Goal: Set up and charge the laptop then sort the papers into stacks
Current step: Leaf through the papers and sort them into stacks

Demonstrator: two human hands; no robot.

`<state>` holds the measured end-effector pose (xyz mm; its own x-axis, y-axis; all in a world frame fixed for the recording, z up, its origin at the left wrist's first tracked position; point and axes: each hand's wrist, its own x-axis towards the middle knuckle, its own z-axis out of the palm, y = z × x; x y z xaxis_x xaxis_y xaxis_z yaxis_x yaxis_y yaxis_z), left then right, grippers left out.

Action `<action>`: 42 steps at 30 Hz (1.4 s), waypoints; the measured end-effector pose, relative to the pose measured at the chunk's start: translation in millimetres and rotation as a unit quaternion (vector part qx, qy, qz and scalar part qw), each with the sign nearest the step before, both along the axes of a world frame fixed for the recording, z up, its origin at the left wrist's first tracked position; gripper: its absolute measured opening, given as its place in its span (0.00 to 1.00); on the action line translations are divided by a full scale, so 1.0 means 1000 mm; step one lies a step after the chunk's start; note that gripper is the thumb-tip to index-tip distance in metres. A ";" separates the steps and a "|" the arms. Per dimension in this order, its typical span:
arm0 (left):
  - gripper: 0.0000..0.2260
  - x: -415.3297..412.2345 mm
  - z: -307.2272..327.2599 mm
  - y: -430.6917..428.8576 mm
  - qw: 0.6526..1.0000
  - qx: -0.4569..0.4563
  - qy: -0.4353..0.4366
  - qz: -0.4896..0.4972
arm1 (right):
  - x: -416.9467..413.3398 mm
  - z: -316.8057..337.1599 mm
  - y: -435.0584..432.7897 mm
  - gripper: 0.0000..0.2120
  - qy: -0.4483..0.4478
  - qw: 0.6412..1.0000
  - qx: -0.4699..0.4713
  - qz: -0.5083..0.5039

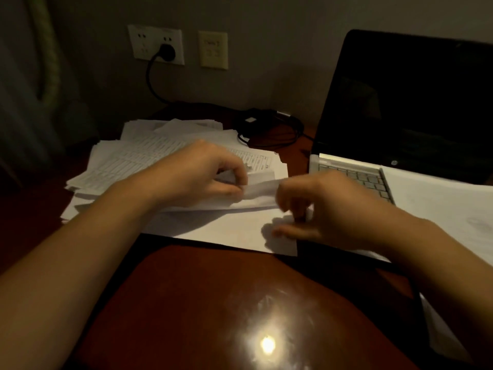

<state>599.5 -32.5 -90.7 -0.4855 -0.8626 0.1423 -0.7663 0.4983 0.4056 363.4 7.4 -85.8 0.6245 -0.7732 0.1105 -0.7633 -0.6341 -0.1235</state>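
Observation:
A loose heap of printed papers (138, 158) covers the desk's left half. My left hand (202, 172) pinches a folded white sheet (260, 192) lifted above the heap. My right hand (314, 209) is blurred, fingers curled at the other end of that sheet and over a flat blank sheet (213, 228); whether it grips the paper is unclear. An open laptop (400, 102) with a dark screen stands at the right, with white papers (440, 206) lying over the right part of its keyboard. Its black charger brick (256, 120) lies behind the heap, and its plug (166, 50) sits in the wall socket.
The glossy reddish-brown desk (213, 303) reflects a lamp in front. A second wall plate (213, 49) is right of the socket. A curtain (32, 76) hangs at the far left. Coiled cable (274, 137) lies between heap and laptop.

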 end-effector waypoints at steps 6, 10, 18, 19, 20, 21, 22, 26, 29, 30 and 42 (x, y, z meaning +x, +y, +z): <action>0.07 0.000 0.002 0.001 0.996 0.063 -0.046 -0.038 | 0.016 -0.009 0.012 0.33 0.107 0.993 0.010 0.056; 0.24 0.000 0.004 0.005 0.982 0.147 -0.104 -0.056 | 0.015 -0.015 0.010 0.31 0.083 0.995 0.015 0.043; 0.30 -0.010 0.003 0.011 0.977 0.107 -0.175 -0.055 | 0.017 -0.022 0.003 0.20 0.070 0.997 -0.019 -0.007; 0.28 -0.010 0.003 0.011 0.978 0.103 -0.173 -0.059 | 0.018 -0.024 0.002 0.17 0.070 0.997 -0.027 -0.009; 0.26 -0.010 0.003 0.011 0.978 0.100 -0.171 -0.064 | 0.018 -0.025 0.001 0.15 0.071 0.997 -0.036 -0.011; 0.25 -0.010 0.004 0.011 0.979 0.096 -0.168 -0.067 | 0.018 -0.027 -0.001 0.14 0.067 0.997 -0.044 -0.015; 0.24 -0.010 0.004 0.011 0.980 0.092 -0.163 -0.068 | 0.018 -0.028 -0.002 0.14 0.059 0.997 -0.053 -0.020; 0.22 -0.006 0.006 0.008 0.984 0.114 -0.123 -0.066 | 0.014 -0.026 -0.006 0.13 0.021 0.997 -0.060 -0.054; 0.13 0.001 0.009 0.006 0.984 0.129 -0.098 -0.078 | 0.007 -0.017 -0.006 0.23 -0.004 0.998 -0.050 -0.038; 0.10 0.003 0.010 0.005 0.984 0.129 -0.095 -0.078 | 0.005 -0.013 -0.006 0.27 -0.010 0.998 -0.045 -0.031; 0.07 0.001 0.006 0.001 0.991 0.119 -0.004 -0.067 | -0.003 0.000 -0.012 0.17 -0.040 0.997 -0.043 -0.046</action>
<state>601.0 -31.3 -84.4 -0.5978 -0.7992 -0.0622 -0.7039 0.4862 0.5178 360.6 -4.3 -86.0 0.5386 -0.8117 0.2258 -0.8081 -0.5735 -0.1341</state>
